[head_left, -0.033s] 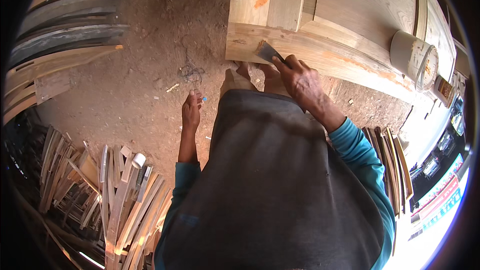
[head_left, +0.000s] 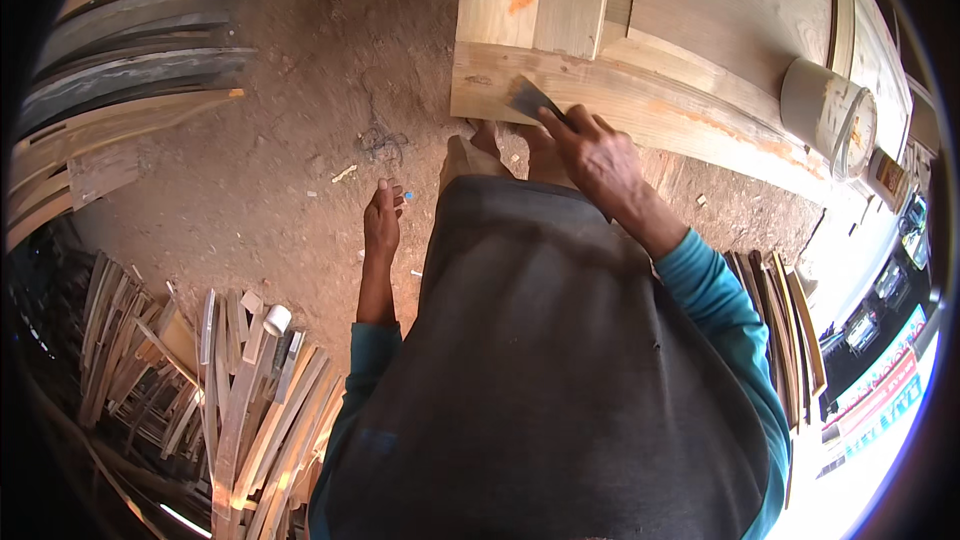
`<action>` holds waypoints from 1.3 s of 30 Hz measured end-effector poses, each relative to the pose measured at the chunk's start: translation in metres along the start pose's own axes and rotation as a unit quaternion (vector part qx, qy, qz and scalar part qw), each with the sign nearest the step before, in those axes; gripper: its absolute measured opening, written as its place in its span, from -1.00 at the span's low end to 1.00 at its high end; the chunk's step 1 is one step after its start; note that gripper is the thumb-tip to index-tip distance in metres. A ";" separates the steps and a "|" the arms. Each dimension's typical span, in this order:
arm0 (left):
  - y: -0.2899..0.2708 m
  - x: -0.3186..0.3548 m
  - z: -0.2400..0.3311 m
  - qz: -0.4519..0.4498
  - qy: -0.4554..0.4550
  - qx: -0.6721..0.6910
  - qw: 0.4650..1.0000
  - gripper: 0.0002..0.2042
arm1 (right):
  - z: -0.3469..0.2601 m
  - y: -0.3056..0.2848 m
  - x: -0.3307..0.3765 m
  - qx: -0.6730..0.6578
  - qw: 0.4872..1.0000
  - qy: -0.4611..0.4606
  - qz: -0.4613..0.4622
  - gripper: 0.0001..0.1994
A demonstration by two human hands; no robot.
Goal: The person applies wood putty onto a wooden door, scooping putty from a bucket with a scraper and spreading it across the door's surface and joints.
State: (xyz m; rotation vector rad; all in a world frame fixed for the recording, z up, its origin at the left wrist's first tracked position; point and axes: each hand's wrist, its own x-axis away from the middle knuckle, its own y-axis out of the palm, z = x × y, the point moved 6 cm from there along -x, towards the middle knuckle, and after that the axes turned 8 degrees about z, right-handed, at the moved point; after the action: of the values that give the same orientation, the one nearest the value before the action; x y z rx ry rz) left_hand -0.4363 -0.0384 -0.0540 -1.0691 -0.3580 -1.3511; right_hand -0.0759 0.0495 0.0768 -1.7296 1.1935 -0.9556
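Bare dirt floor [head_left: 300,140] filled the middle of the view, reddish and strewn with chips. Upper right stood a large wooden door [head_left: 700,30] of pale planks, laid flat, its lower rail [head_left: 620,105] running across with orange smears along it. Curved planks [head_left: 130,70] lay stacked at upper left. A heap of slats [head_left: 230,400] occupied the lower left, and a smaller bundle of strips [head_left: 780,320] stood at right. A soiled white tin [head_left: 828,105] lay on its side on the door near the right edge.

The right hand [head_left: 595,155], in a teal sleeve, reached to the rail. Its fingers [head_left: 565,125] were closed on the handle end of a scraper [head_left: 530,98]. The blade projected up and left beyond the fingertips and rested flat on the rail, near the rail's left end. The blade was grey metal, broad and roughly trapezoidal; the handle was hidden by the hand.

The left hand [head_left: 382,215] hung over the floor, well apart from the door, fingers loosely curled together, holding nothing.
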 end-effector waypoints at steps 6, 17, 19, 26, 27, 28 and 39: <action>0.011 0.001 -0.002 -0.032 0.012 -0.012 0.999 -0.20 | -0.025 -0.001 -0.027 -0.007 1.000 -0.015 0.003 -0.50; -0.003 0.001 -0.009 -0.012 0.014 -0.018 1.000 -0.22 | -0.036 0.000 -0.030 0.012 1.000 -0.006 -0.023 -0.56; -0.014 0.001 -0.012 0.001 0.008 -0.024 1.000 -0.21 | -0.011 0.001 0.001 0.021 1.000 -0.016 -0.011 -0.56; -0.007 -0.004 -0.008 -0.051 0.002 -0.041 0.998 -0.19 | -0.050 0.017 -0.042 0.013 0.998 -0.056 0.015 -0.53; -0.006 -0.002 0.000 -0.058 0.012 -0.036 0.998 -0.19 | -0.045 0.013 -0.038 0.015 0.998 -0.052 0.017 -0.53; -0.013 0.002 0.001 -0.055 0.012 -0.036 0.998 -0.19 | -0.036 0.010 -0.027 0.013 0.999 -0.038 0.004 -0.53; -0.006 -0.012 0.056 -0.036 0.125 -0.106 0.986 -0.37 | -0.075 0.030 -0.060 -0.130 0.988 -0.020 0.077 -0.57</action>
State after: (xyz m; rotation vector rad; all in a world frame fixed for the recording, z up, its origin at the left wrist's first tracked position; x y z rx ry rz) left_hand -0.4253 0.0142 -0.0319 -1.0518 -0.0681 -1.5944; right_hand -0.1697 0.0854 0.0702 -1.8170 1.4533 -0.6944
